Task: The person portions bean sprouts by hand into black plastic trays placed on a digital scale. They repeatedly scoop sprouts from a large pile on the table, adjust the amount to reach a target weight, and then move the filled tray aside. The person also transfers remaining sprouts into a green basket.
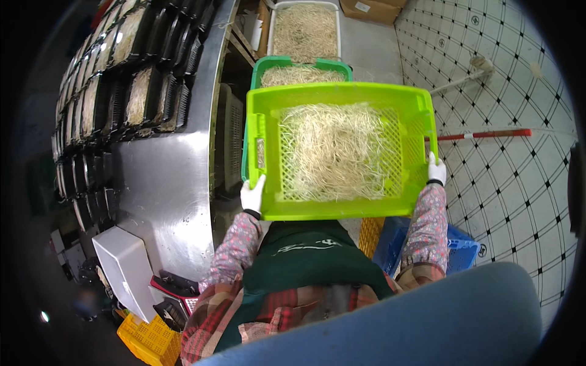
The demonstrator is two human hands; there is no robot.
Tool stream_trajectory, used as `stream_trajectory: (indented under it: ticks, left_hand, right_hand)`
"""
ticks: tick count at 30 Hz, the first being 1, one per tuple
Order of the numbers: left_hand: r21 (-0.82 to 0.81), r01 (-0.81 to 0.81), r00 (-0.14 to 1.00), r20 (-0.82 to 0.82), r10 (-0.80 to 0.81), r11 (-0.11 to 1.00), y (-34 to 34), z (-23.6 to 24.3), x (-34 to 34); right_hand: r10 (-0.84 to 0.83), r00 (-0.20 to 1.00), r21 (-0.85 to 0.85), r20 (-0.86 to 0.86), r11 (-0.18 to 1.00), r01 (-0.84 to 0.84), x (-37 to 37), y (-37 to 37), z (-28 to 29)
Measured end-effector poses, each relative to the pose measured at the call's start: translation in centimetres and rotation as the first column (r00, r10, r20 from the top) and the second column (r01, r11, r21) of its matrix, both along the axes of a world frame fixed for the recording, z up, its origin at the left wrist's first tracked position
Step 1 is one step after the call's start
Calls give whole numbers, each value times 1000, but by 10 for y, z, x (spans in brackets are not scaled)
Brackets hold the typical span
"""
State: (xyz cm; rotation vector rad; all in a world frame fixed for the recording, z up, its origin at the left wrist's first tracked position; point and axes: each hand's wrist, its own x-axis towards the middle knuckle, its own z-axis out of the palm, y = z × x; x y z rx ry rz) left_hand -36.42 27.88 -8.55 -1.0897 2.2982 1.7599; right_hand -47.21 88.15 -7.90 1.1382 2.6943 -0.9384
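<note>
A lime-green plastic basket point(342, 210) with lattice sides is held up in front of my body. Pale bean sprouts point(339, 152) lie across its bottom. My left hand point(251, 195), in a white glove, grips the basket's left side near the front corner. On the opposite side, my right hand point(436, 169), gloved the same way, is closed around the rim by the handle slot. Just beyond and partly beneath this basket stands a darker green crate point(259, 70), with more sprouts point(300, 75) inside. The lime basket hides most of that crate.
A steel table point(165, 177) on the left bears stacked black trays point(131, 97) of sprouts. Farther off stands a white tub point(337, 36) of sprouts. A red-handled pole point(488, 134) lies on the right over the patterned floor. Blue crates point(461, 247) sit by my right arm.
</note>
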Motion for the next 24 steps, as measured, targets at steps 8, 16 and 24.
stream_trajectory:
  ticks: [8, 16, 24]
  left_hand:
    - [-120, -77, 995, 56, 84, 990, -61, -20, 8]
    - [-234, 19, 995, 103, 6, 972, -85, -78, 27]
    - [-175, -90, 995, 26, 96, 980, -86, -81, 34]
  right_hand:
    - [-8, 1000, -34, -5, 999, 8, 36, -63, -60]
    - [55, 998, 42, -24, 998, -54, 45, -83, -82]
    - [43, 998, 12, -46, 999, -43, 44, -89, -77]
